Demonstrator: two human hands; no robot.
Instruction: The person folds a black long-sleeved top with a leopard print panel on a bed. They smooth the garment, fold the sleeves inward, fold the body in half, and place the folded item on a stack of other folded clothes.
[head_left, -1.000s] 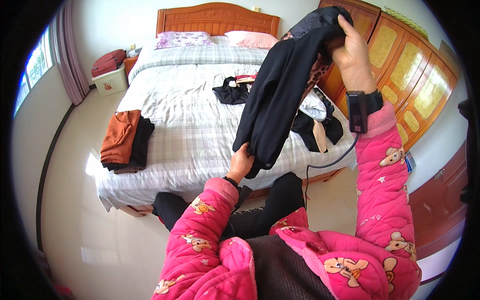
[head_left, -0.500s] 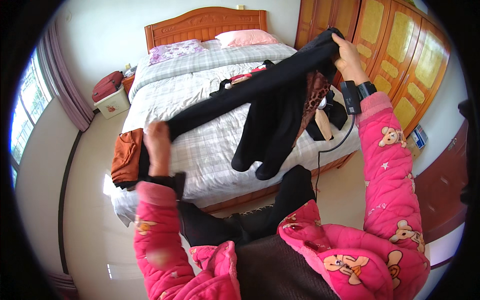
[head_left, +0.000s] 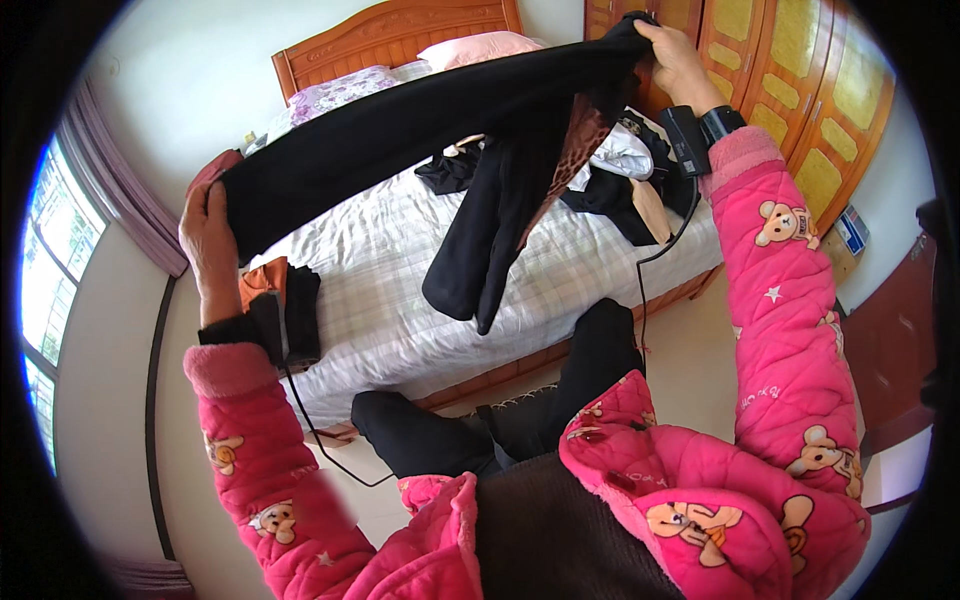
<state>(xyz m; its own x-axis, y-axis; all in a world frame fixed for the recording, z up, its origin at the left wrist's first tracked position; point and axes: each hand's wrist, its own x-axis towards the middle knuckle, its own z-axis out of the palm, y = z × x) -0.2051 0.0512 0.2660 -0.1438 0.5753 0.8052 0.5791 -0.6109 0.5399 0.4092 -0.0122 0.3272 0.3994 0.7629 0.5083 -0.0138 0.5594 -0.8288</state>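
A black garment (head_left: 400, 125) with a brown leopard-print part is stretched in the air between my hands, above the bed. Two dark tube-shaped parts of it hang down near its right half. My left hand (head_left: 208, 245) is closed on the garment's left end. Higher up, my right hand (head_left: 682, 65) pinches the bunched right end. Whether the hanging parts are sleeves or legs I cannot tell. Below the left end, a folded stack of orange and dark clothes (head_left: 300, 305) lies at the bed's near left corner, partly behind my left wrist.
The bed (head_left: 370, 270) has a pale checked cover and a wooden headboard (head_left: 400, 38). Loose dark and white clothes (head_left: 610, 195) lie on its right side. A wooden wardrobe (head_left: 780, 90) stands at right, a curtained window (head_left: 70, 240) at left. Cables run from both wrists.
Both hands have risen, the left one also moving well out to the left. The garment is now higher and spread wider, baring more of the folded stack and the loose clothes.
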